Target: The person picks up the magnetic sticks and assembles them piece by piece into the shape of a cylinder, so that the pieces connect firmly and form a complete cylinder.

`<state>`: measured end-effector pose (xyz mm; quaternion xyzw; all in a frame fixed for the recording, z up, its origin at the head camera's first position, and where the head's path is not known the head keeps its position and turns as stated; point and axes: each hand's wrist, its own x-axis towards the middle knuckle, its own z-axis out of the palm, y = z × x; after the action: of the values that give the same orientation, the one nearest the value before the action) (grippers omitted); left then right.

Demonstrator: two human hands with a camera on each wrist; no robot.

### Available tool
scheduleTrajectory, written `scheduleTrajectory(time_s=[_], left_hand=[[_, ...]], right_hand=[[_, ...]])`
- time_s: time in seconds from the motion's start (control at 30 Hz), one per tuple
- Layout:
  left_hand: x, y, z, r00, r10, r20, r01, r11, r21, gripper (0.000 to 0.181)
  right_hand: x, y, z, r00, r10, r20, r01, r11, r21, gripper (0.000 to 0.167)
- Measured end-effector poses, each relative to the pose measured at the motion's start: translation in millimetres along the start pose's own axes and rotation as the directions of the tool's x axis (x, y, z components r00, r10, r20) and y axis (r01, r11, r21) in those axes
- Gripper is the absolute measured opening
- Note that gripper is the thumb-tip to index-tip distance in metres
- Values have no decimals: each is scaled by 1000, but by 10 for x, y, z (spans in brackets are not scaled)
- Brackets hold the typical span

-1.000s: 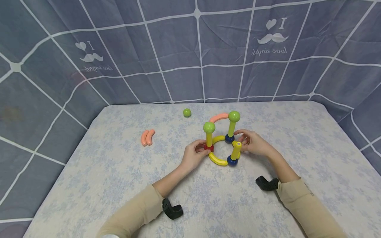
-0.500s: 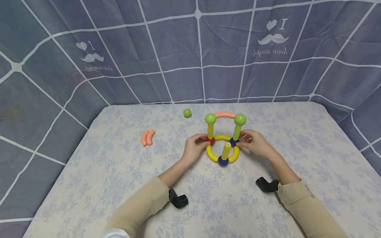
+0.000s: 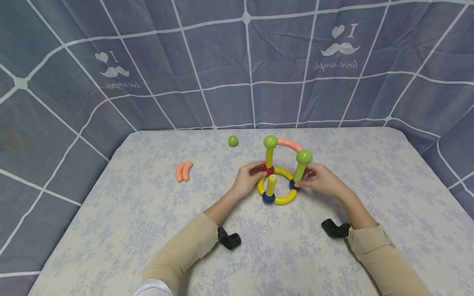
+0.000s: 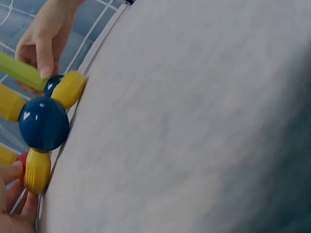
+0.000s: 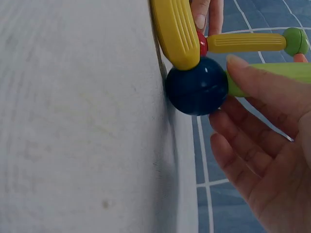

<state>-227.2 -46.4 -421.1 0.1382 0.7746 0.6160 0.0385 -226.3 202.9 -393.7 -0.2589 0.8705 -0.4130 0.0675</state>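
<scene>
A toy frame of magnetic rods and balls stands on the table. Its base is a ring of curved yellow rods [image 3: 285, 200]. With thumb and fingers, my left hand [image 3: 246, 181] grips the red ball [image 3: 268, 171] at the ring's back left. At the right, my right hand [image 3: 323, 179] pinches a dark blue ball [image 5: 197, 87] where a green rod [image 3: 299, 172] rises. Another blue ball [image 3: 268, 198], at the front, carries a yellow rod [image 3: 271, 186] with a bare top. Green balls [image 3: 270, 142] cap the two rear posts, and a salmon curved rod [image 3: 290, 143] joins them.
Two salmon curved rods [image 3: 183, 171] lie side by side to the left. A loose green ball [image 3: 233, 140] sits near the table's back edge. Behind the cloth-covered table [image 3: 281, 255] hangs a grey-blue checked curtain [image 3: 222, 61].
The frame has turned clockwise as seen from above: its front blue ball moved left, the red ball went back and right, and the right blue ball came forward. Both hands moved along with it.
</scene>
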Motion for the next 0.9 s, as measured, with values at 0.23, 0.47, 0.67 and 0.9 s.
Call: scheduleTrajectory(time_s=[0.23, 0.47, 0.67, 0.9], left_hand=[[255, -143, -271, 985, 114, -130, -102, 990, 100, 34], [561, -252, -697, 930, 189, -316, -81, 942, 326, 43], [627, -372, -837, 973, 58, -222, 38, 912, 407, 52], [602, -427, -812, 972, 48, -229, 43, 925, 377, 46]], right_hand=[[-16, -23, -1, 999, -30, 30, 30, 1000, -3, 24], [-32, -41, -12, 999, -13, 37, 13, 1000, -3, 24], [-17, -20, 16, 999, -11, 34, 12, 1000, -25, 23], [-16, -14, 15, 999, -6, 42, 7, 1000, -23, 23]])
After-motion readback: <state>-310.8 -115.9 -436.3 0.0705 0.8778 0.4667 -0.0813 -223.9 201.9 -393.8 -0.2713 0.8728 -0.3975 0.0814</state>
